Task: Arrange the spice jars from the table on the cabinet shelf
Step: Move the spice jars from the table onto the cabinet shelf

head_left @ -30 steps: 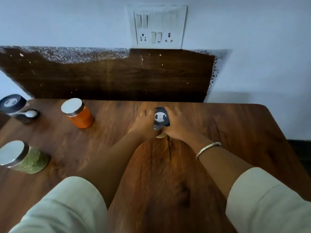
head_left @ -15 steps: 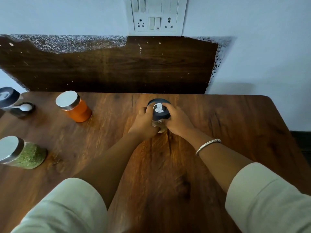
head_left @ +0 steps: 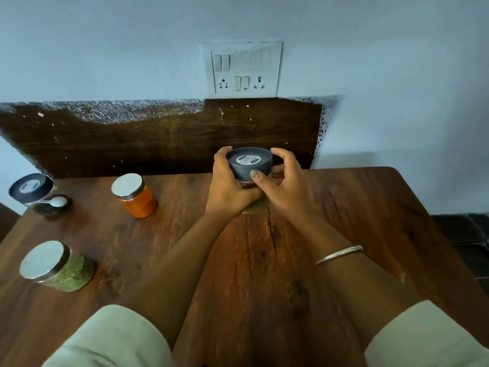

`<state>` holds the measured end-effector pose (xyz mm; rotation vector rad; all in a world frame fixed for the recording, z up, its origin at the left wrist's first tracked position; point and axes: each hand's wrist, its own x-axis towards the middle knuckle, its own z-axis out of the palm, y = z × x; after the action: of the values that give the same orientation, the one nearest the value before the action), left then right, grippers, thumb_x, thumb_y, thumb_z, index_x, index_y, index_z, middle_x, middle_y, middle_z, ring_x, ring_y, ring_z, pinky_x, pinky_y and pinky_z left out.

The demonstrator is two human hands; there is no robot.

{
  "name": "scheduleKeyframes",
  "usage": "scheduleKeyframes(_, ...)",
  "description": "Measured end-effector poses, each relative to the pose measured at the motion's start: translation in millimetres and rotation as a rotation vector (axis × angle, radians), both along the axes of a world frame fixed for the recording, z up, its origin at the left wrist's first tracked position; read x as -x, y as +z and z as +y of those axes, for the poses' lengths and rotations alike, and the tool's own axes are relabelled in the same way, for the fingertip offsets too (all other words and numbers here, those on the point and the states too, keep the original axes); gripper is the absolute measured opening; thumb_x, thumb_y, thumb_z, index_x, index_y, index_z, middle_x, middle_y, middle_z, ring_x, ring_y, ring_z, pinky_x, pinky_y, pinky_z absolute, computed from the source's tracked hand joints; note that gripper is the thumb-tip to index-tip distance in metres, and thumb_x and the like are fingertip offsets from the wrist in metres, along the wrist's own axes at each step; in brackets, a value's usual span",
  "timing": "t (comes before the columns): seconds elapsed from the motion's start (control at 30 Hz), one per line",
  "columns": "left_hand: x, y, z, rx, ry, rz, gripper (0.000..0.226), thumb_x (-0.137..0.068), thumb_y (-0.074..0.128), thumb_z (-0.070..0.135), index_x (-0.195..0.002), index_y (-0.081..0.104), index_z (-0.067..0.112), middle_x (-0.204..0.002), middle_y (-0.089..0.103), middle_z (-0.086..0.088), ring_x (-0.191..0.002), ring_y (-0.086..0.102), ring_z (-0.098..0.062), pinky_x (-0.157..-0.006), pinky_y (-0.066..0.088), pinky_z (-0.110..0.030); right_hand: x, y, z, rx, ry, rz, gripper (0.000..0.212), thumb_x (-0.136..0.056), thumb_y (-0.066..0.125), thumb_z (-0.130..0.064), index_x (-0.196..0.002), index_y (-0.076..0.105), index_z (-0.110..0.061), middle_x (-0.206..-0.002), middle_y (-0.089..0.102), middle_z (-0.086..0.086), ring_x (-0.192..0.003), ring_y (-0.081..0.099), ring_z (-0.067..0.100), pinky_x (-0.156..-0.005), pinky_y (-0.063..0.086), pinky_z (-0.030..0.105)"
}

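A jar with a dark grey lid (head_left: 249, 162) is raised above the wooden table (head_left: 344, 221), held between both hands. My left hand (head_left: 229, 185) wraps its left side and my right hand (head_left: 284, 185) grips its right side, thumb on the lid's rim. Its glass body is mostly hidden by my fingers. On the table's left stand an orange spice jar (head_left: 136, 196) with a silver lid, a green spice jar (head_left: 59, 266) with a silver lid, and a second dark-lidded jar (head_left: 31, 190) with a small white spoon attached. No cabinet shelf is in view.
A dark wooden backboard (head_left: 158, 139) stands against the wall behind the table. A white switch and socket panel (head_left: 242, 70) is on the wall above it. The table's right edge drops to a dark floor (head_left: 465, 234).
Both hands have lifted the dark-lidded jar up off the table and toward me. The other jars have stayed in place.
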<state>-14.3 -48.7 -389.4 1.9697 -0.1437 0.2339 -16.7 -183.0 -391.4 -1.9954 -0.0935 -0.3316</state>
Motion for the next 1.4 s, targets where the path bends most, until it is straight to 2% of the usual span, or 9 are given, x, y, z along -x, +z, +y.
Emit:
scheduleKeyframes(0.13, 14.6, 32.6, 18.6, 0.199, -0.087, 0.061, 0.089, -0.057, 0.075, 0.027, -0.125, 0.019, 0.019, -0.108, 0.044, 0.01, -0.094, 0.055, -0.006, -0.074, 0.053, -0.018, 19.8, 25.4, 7.8, -0.333, 0.144, 0.242, 0.062, -0.079, 0.066, -0.043, -0.133, 0.042, -0.022, -0.108, 0.06, -0.003, -0.095, 0.061, 0.008, -0.072, 0.051, 0.022)
scheduleKeyframes(0.27, 28.9, 47.7, 34.6, 0.344, -0.162, 0.154, 0.084, -0.056, 0.071, 0.019, -0.121, 0.018, 0.023, -0.108, 0.044, 0.002, -0.097, 0.055, -0.014, -0.078, 0.055, -0.028, 41.1, 24.1, 27.4, -0.614, 0.328, 0.397, 0.056, -0.071, 0.063, -0.051, -0.122, 0.051, -0.03, -0.122, 0.062, 0.006, -0.108, 0.064, 0.024, -0.082, 0.056, 0.048)
scheduleKeyframes(0.43, 43.1, 58.2, 58.2, 0.326, -0.203, 0.156, 0.082, -0.075, 0.073, 0.013, -0.141, 0.024, 0.023, -0.119, 0.047, 0.001, -0.101, 0.055, -0.011, -0.078, 0.05, -0.024, 57.4, 36.9, 51.7, -0.515, 0.171, 0.267, 0.077, -0.064, 0.069, -0.063, -0.129, 0.049, -0.026, -0.119, 0.063, 0.0, -0.105, 0.065, 0.021, -0.089, 0.054, 0.047)
scheduleKeyframes(0.67, 57.7, 68.3, 70.6, 0.462, -0.214, 0.11, 0.068, -0.093, 0.045, 0.0, -0.145, 0.023, 0.038, -0.129, 0.052, -0.015, -0.107, 0.06, -0.023, -0.083, 0.054, -0.033, 68.0, 57.4, 66.3, -0.488, 0.057, 0.144, 0.037, -0.084, 0.067, -0.031, -0.117, 0.05, -0.033, -0.113, 0.063, 0.0, -0.101, 0.065, 0.019, -0.088, 0.055, 0.045)
scheduleKeyframes(0.87, 67.2, 74.6, 71.0, 0.5, -0.231, 0.085, 0.094, -0.083, 0.065, 0.005, -0.149, 0.002, 0.029, -0.131, 0.05, -0.008, -0.111, 0.06, -0.021, -0.089, 0.054, -0.033, 84.6, 69.2, 67.7, -0.513, 0.134, 0.055, 0.048, -0.081, 0.067, -0.003, -0.116, 0.053, -0.033, -0.1, 0.062, 0.004, -0.088, 0.064, 0.016, -0.078, 0.056, 0.033)
scheduleKeyframes(1.07, 72.4, 76.2, 77.6, 0.696, -0.293, 0.113, 0.084, -0.076, 0.064, 0.007, -0.146, 0.021, 0.026, -0.127, 0.054, -0.018, -0.111, 0.059, -0.032, -0.094, 0.049, -0.05, 89.9, 82.3, 60.3, -0.634, 0.346, 0.224, 0.062, -0.085, 0.058, 0.0, -0.138, 0.041, -0.028, -0.107, 0.067, 0.005, -0.1, 0.064, 0.024, -0.084, 0.052, 0.036)
scheduleKeyframes(1.17, 79.9, 79.0, 76.0, 0.683, -0.272, 0.137, 0.08, -0.084, 0.061, 0.015, -0.149, 0.016, 0.029, -0.131, 0.054, -0.016, -0.114, 0.058, -0.031, -0.098, 0.047, -0.048, 93.9, 83.3, 62.4, -0.621, 0.365, 0.268, 0.064, -0.085, 0.06, -0.004, -0.138, 0.039, -0.033, -0.111, 0.067, 0.005, -0.102, 0.065, 0.027, -0.081, 0.053, 0.039)
scheduleKeyframes(1.27, 83.2, 80.8, 76.8, 0.502, -0.219, 0.081, 0.065, -0.097, 0.046, 0.011, -0.15, 0.01, 0.023, -0.119, 0.059, -0.002, -0.101, 0.062, -0.008, -0.083, 0.054, -0.019, 93.0, 82.6, 66.4, -0.582, 0.238, 0.178, 0.079, -0.076, 0.072, -0.002, -0.142, 0.037, -0.028, -0.108, 0.068, 0.008, -0.103, 0.065, 0.023, -0.085, 0.054, 0.039)
scheduleKeyframes(1.4, 88.2, 83.3, 83.0, 0.213, -0.217, 0.028, 0.073, -0.092, 0.055, 0.018, -0.151, 0.011, 0.022, -0.127, 0.056, -0.009, -0.105, 0.06, -0.012, -0.076, 0.05, -0.013, 90.6, 82.2, 72.0, -0.583, 0.146, 0.092, 0.088, -0.07, 0.078, -0.004, -0.144, 0.034, -0.021, -0.122, 0.062, 0.01, -0.111, 0.062, 0.021, -0.097, 0.05, 0.047)
